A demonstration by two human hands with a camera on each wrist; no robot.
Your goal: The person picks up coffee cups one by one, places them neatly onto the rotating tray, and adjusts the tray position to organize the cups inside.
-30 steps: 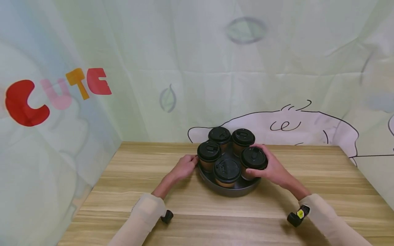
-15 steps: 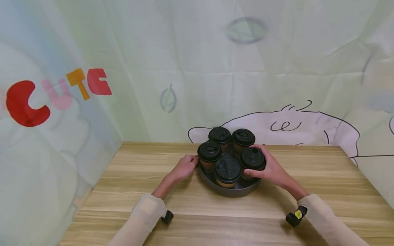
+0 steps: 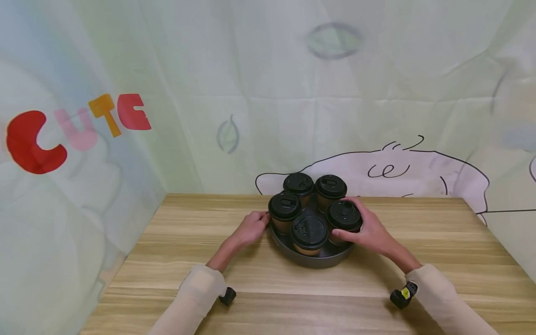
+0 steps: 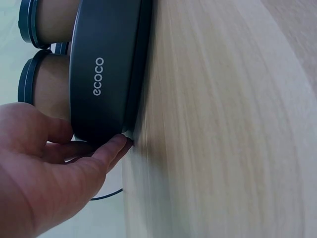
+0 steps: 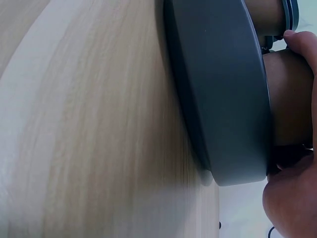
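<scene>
A round dark grey tray [image 3: 317, 262], lettered "ecoco" on its side wall in the left wrist view, holds several brown paper coffee cups with black lids. My right hand [image 3: 368, 229] grips the cup at the tray's right [image 3: 344, 215], thumb on the near side and fingers round the far side. That cup stands upright inside the rim. On the other side, my left hand [image 3: 252, 227] holds the tray's left edge; in the left wrist view its thumb is near the rim and its fingertips [image 4: 116, 144] touch the tray's lower edge. Beside it stands the left cup [image 3: 285, 211].
The tray stands on a wood-grain table [image 3: 259, 302], near its back edge. Behind hangs a pale printed curtain [image 3: 201, 116]. Other lidded cups stand at the tray's front [image 3: 309, 235] and back [image 3: 331, 186]. Each wrist wears a small black camera.
The right hand and the cup in it have shifted slightly left, toward the tray's middle. My left hand and the tray stay in place.
</scene>
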